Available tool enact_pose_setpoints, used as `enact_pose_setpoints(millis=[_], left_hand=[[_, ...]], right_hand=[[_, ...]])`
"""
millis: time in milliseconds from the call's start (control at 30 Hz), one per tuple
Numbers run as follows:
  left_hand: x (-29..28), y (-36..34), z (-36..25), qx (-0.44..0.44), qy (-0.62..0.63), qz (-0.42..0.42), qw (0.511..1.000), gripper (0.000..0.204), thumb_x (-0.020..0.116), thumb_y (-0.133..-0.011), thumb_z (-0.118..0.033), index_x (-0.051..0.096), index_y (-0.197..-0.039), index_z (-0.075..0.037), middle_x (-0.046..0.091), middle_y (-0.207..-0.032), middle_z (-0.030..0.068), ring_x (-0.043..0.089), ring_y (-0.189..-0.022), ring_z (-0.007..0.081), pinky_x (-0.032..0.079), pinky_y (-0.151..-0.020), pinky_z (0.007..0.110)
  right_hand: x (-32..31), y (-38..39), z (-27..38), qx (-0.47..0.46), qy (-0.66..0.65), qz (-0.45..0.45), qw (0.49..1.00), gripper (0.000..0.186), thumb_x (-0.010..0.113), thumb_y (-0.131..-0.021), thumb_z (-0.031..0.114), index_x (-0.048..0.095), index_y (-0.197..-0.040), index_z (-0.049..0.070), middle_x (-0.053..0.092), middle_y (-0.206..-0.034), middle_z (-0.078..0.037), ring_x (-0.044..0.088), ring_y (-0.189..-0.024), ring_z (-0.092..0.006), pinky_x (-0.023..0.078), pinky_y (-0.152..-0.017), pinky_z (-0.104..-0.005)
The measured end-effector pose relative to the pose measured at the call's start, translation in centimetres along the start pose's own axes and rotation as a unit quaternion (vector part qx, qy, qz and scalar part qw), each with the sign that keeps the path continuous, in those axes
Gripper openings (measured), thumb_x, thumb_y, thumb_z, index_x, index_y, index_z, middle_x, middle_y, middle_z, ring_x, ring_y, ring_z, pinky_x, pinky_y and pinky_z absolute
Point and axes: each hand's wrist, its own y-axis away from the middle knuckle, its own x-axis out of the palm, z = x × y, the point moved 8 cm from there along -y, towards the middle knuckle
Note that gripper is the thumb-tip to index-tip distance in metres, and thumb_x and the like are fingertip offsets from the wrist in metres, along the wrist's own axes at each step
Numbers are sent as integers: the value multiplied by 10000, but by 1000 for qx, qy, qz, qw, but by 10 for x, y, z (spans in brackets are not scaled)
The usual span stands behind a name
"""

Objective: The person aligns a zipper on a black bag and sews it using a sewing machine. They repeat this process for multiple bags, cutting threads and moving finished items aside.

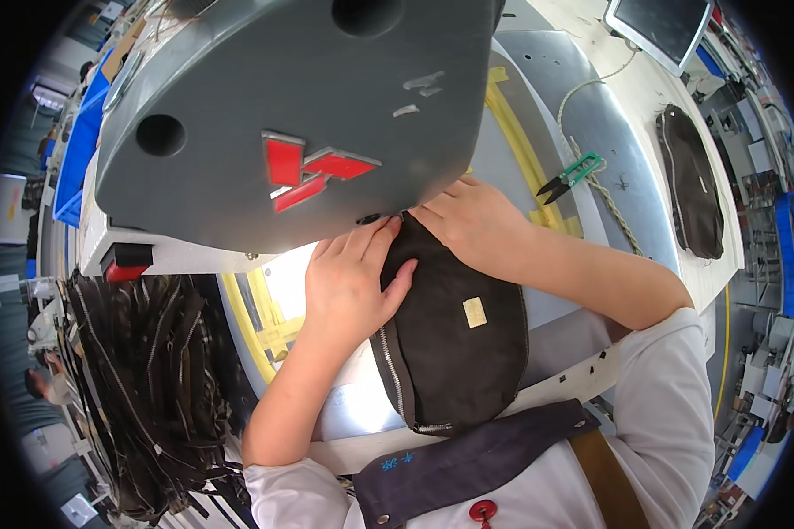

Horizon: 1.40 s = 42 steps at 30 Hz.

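Note:
My left hand point(348, 286) is open on a dark fabric pouch point(450, 361), fingers toward the top beneath a grey sewing-machine head point(203, 194), thumb spread apart. My right hand point(472, 225) grips the pouch's upper part with bent fingers, their tips partly hidden at the machine's edge. The pouch has zips along its left and bottom edges and a small cream patch. Whatever lies under the machine head is hidden.
Dark zipped pieces point(141, 388) hang at left, below a blue bin point(83, 154). At right are green thread snips point(572, 176), a cord, another dark pouch point(690, 181) and a screen point(658, 26). Yellow tape point(516, 119) marks the worktable. Another person point(48, 383) appears at far left.

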Motion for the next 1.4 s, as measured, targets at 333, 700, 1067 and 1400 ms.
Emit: enact_pose_setpoints(millis=[333,700,1067,1400], left_hand=[[-1,-2,-3,9,-20,3,1000,403,758,-695,-183,655,-1053,-29,636,-1129,89,624,-1013,264,477,-912,380],[-1,-3,-1,-2,-6,19,1000,420,761,-698,-196,647,-1062,-22,637,-1123,94,623,-988,283,480,-892,386],[8,-5,20,-61,23,42,997,402,748,-720,-179,653,-1079,-24,664,-1086,110,646,-943,296,501,-844,383],[3,-6,13,-18,-1,11,1000,423,747,-719,-192,650,-1091,-16,669,-1065,115,657,-898,298,513,-796,371]], right_hand=[[1,0,2,-13,12,-8,1000,225,590,-741,145,651,-910,11,536,-900,-35,555,-863,-166,485,-702,-276],[-1,-3,-2,2,8,-15,1000,209,581,-738,135,641,-897,14,534,-887,-30,563,-860,-164,486,-692,-286],[8,-9,-14,5,19,18,1000,241,580,-758,124,635,-953,-6,551,-946,-35,564,-882,-169,497,-712,-285],[6,-8,-12,2,19,25,1000,274,589,-754,117,642,-991,-9,559,-960,-34,565,-899,-167,501,-730,-282]])
